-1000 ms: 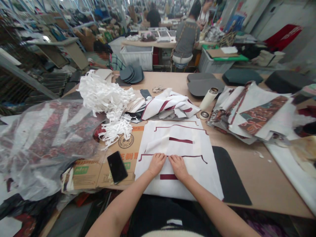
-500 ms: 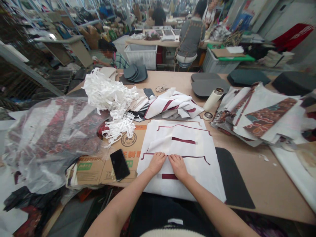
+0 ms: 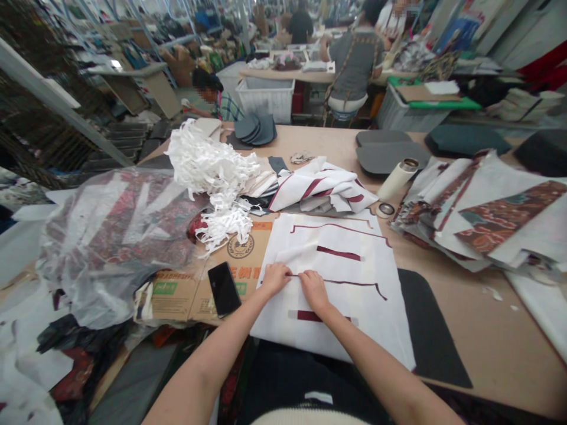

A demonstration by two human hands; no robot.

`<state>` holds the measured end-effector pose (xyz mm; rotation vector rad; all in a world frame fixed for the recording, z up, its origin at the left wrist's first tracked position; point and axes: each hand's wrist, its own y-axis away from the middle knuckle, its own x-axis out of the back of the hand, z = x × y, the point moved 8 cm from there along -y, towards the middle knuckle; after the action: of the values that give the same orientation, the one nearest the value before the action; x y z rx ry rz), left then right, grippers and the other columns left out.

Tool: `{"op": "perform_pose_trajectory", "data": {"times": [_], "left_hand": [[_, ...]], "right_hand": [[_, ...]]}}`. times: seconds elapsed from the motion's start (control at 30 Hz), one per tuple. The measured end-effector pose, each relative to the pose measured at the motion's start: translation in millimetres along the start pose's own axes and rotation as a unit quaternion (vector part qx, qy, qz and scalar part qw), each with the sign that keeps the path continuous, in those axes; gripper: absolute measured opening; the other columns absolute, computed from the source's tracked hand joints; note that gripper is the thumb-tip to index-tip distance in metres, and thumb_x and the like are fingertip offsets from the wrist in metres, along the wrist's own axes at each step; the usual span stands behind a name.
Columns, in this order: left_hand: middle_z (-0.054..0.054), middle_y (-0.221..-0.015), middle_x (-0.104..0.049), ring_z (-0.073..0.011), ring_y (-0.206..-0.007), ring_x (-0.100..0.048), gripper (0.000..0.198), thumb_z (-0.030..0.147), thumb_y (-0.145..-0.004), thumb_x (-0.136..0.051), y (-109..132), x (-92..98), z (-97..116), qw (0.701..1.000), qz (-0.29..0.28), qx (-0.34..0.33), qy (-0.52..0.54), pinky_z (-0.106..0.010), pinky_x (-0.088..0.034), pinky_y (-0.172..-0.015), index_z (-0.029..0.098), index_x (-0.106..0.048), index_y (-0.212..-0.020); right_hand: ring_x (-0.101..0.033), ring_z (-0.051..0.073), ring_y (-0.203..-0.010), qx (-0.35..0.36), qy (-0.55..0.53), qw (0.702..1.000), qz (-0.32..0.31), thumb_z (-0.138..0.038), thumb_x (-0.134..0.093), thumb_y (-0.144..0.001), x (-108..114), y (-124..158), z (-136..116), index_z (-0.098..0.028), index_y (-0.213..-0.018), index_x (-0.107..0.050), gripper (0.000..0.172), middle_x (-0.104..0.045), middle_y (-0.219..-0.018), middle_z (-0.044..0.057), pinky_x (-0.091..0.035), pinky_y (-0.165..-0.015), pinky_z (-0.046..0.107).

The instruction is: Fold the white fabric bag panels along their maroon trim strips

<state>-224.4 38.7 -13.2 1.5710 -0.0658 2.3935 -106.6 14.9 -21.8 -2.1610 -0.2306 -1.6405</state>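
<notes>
In the head view, white fabric panels (image 3: 341, 230) with thin maroon strips and maroon bars lie flat in front of me. Both hands work along the maroon strip (image 3: 349, 281) that crosses the nearer panel. My left hand (image 3: 277, 278) is closed, its fingertips pinching that strip toward its left part. Just right of it, my right hand (image 3: 313, 290) has curled fingers closed on the same strip, a short gap between the two hands. What lies under the fingertips is partly hidden. One maroon bar (image 3: 309, 316) shows below, partly behind my right wrist.
A black phone (image 3: 224, 289) rests on cardboard (image 3: 177, 298) at left, near white ribbons (image 3: 208, 159) and a plastic-wrapped bundle (image 3: 119, 236). A cream bottle (image 3: 397, 180) and a stack of patterned pieces (image 3: 482, 212) stand at right. People work farther back.
My left hand has slid left along the maroon strip, and the right has moved slightly left too. A small gap has opened between them. The whole view has shifted a little.
</notes>
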Motion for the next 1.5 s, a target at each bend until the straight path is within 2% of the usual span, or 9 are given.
{"op": "perform_pose_trajectory", "data": {"times": [0.27, 0.57, 0.8, 0.93, 1.03, 1.13, 1.23, 1.37, 1.5], "left_hand": [[-0.001, -0.092, -0.064, -0.0187, -0.095, -0.052, 0.015, 0.023, -0.084, -0.052, 13.2, 3.0, -1.4, 0.998, 0.037, -0.041, -0.002, -0.036, -0.033, -0.085, 0.023, -0.067, -0.088], [-0.001, -0.092, -0.064, -0.0180, -0.093, -0.051, 0.022, 0.019, -0.086, -0.047, 11.8, -0.8, 6.6, 0.997, 0.027, -0.061, -0.035, -0.035, -0.033, -0.084, 0.025, -0.066, -0.093], [-0.001, -0.087, -0.062, -0.0160, -0.087, -0.050, 0.020, 0.023, -0.089, -0.044, 22.1, -5.0, 20.4, 0.975, 0.062, -0.169, -0.133, -0.037, -0.032, -0.088, 0.022, -0.063, -0.094], [-0.001, -0.084, -0.061, -0.0156, -0.085, -0.049, 0.017, 0.023, -0.089, -0.045, 28.0, -1.1, 19.5, 0.967, 0.086, -0.182, -0.154, -0.040, -0.028, -0.094, 0.021, -0.063, -0.089], [0.000, -0.084, -0.061, -0.0156, -0.087, -0.049, 0.015, 0.021, -0.088, -0.047, 31.0, 3.1, 11.9, 0.969, 0.097, -0.164, -0.156, -0.041, -0.026, -0.096, 0.023, -0.062, -0.089], [0.000, -0.085, -0.061, -0.0160, -0.089, -0.049, 0.016, 0.020, -0.087, -0.047, 32.4, 5.2, 7.9, 0.970, 0.100, -0.156, -0.156, -0.042, -0.025, -0.097, 0.023, -0.062, -0.088], [-0.001, -0.083, -0.061, -0.0163, -0.089, -0.049, 0.016, 0.020, -0.087, -0.046, 33.3, 4.8, 10.2, 0.969, 0.102, -0.163, -0.158, -0.042, -0.026, -0.097, 0.022, -0.062, -0.086], [-0.002, -0.085, -0.060, -0.0172, -0.090, -0.049, 0.016, 0.017, -0.086, -0.046, 39.1, 5.6, 15.0, 0.963, 0.117, -0.177, -0.168, -0.042, -0.026, -0.098, 0.021, -0.061, -0.088], [-0.004, -0.084, -0.060, -0.0196, -0.090, -0.049, 0.017, 0.012, -0.084, -0.046, 43.2, 9.6, 17.7, 0.962, 0.137, -0.162, -0.172, -0.045, -0.027, -0.097, 0.019, -0.061, -0.086]], "right_hand": [[-0.047, 0.018, -0.086, 0.008, -0.031, 0.999, 0.017, -0.015, -0.041, -0.090, -1.2, -6.7, -8.4, -0.020, -0.091, -0.059, 0.018, -0.057, -0.087, 0.003, -0.035, -0.074, 0.030], [-0.047, 0.017, -0.081, 0.039, -0.018, 0.999, 0.029, -0.015, -0.041, -0.090, -1.9, -7.1, -12.4, -0.020, -0.085, -0.058, 0.019, -0.055, -0.083, 0.003, -0.033, -0.071, 0.029], [-0.045, 0.018, -0.083, 0.163, 0.025, 0.986, 0.029, -0.014, -0.044, -0.089, 3.8, 1.0, -28.5, -0.017, -0.089, -0.059, 0.016, -0.056, -0.086, 0.005, -0.035, -0.075, 0.031], [-0.046, 0.019, -0.084, 0.224, 0.028, 0.974, 0.022, -0.013, -0.043, -0.089, 10.0, 10.0, -25.8, -0.014, -0.096, -0.059, 0.018, -0.056, -0.086, 0.006, -0.038, -0.077, 0.032], [-0.047, 0.018, -0.083, 0.219, 0.021, 0.975, 0.022, -0.011, -0.043, -0.089, 14.5, 13.7, -15.0, -0.013, -0.097, -0.059, 0.018, -0.056, -0.086, 0.006, -0.040, -0.077, 0.032], [-0.047, 0.018, -0.080, 0.181, 0.027, 0.983, 0.016, -0.011, -0.043, -0.088, 13.9, 9.1, -12.9, -0.014, -0.087, -0.060, 0.017, -0.055, -0.082, 0.006, -0.041, -0.075, 0.031], [-0.048, 0.018, -0.080, 0.159, 0.030, 0.987, 0.017, -0.013, -0.041, -0.089, 9.5, 1.7, -29.1, -0.015, -0.087, -0.060, 0.019, -0.055, -0.082, 0.006, -0.041, -0.074, 0.030], [-0.048, 0.018, -0.084, 0.190, 0.036, 0.981, 0.012, -0.015, -0.041, -0.090, 4.8, 0.6, -48.2, -0.014, -0.097, -0.058, 0.019, -0.056, -0.089, 0.006, -0.041, -0.077, 0.031], [-0.048, 0.019, -0.087, 0.207, 0.056, 0.977, 0.001, -0.014, -0.044, -0.089, 16.0, 15.1, -17.0, -0.014, -0.101, -0.058, 0.019, -0.058, -0.090, 0.006, -0.041, -0.080, 0.033]]}}
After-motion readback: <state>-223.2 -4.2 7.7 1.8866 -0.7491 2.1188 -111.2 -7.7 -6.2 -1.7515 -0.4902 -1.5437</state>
